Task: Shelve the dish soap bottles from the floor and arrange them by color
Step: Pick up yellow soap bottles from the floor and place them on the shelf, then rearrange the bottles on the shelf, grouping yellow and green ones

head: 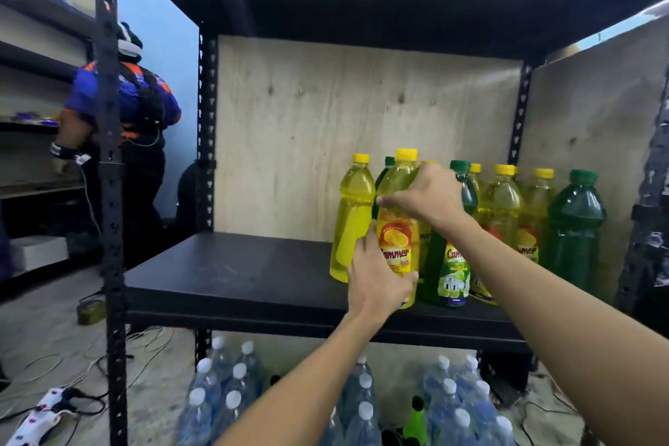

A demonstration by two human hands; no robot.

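A yellow dish soap bottle [400, 192] with a yellow cap stands upright near the front of the black shelf board [224, 275]. My left hand [376, 275] wraps its lower body and label. My right hand [429, 197] grips its shoulder from the right. Another yellow bottle [351, 224] stands just to its left. To the right, a green lime bottle [447, 264] stands behind my right forearm, then more yellow bottles [501, 206] and a dark green bottle [575, 228] at the far right. A green bottle [416, 424] stands on the floor below.
Packs of clear water bottles [224, 391] sit on the floor under the shelf. The rack's black front post [108, 192] rises at left. Another person [137, 112] works at a neighbouring rack on the left. A power strip [43, 413] and cables lie on the floor.
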